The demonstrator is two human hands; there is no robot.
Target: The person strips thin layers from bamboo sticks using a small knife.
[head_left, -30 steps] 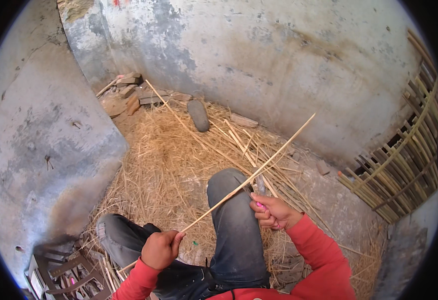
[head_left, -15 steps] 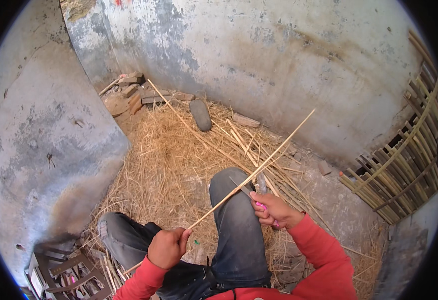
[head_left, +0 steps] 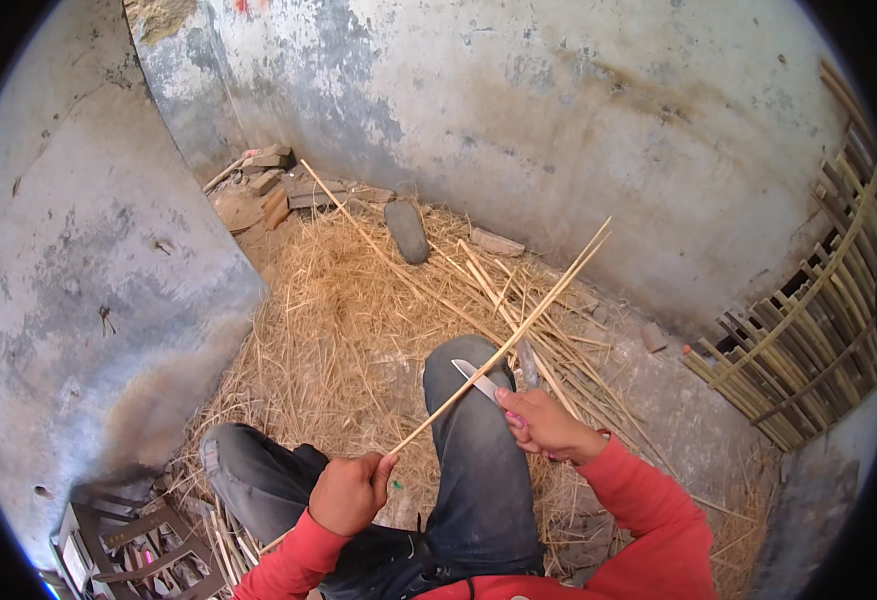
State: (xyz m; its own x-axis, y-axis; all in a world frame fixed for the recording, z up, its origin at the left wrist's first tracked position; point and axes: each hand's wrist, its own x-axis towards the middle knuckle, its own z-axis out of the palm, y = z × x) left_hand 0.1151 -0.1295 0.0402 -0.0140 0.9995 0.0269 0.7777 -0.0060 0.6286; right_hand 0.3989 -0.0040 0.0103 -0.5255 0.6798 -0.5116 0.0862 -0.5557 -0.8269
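Note:
My left hand (head_left: 350,492) is closed round a long, thin pale stick (head_left: 433,418), possibly bamboo. The stick slants up to the right across my raised right knee (head_left: 458,352), and its far end shows two tips. A short lower part emerges behind the left wrist. My right hand (head_left: 548,428) grips a knife (head_left: 485,384) with a pink handle mostly hidden by the fingers. Its bare blade crosses the stick just over the knee, the tip pointing up and left. Whether the edge bites into the stick I cannot tell.
Straw and shavings (head_left: 328,300) cover the ground ahead, with several cut sticks (head_left: 583,375) to the right. A grey oblong stone (head_left: 406,232) and bricks (head_left: 276,160) lie by the wall. A slatted rack (head_left: 808,330) leans at right; a dark frame (head_left: 158,545) stands lower left.
The knife blade has turned to show more of its flat side. The stick's far end has shifted slightly left and now shows two tips apart. My left hand moved a little right.

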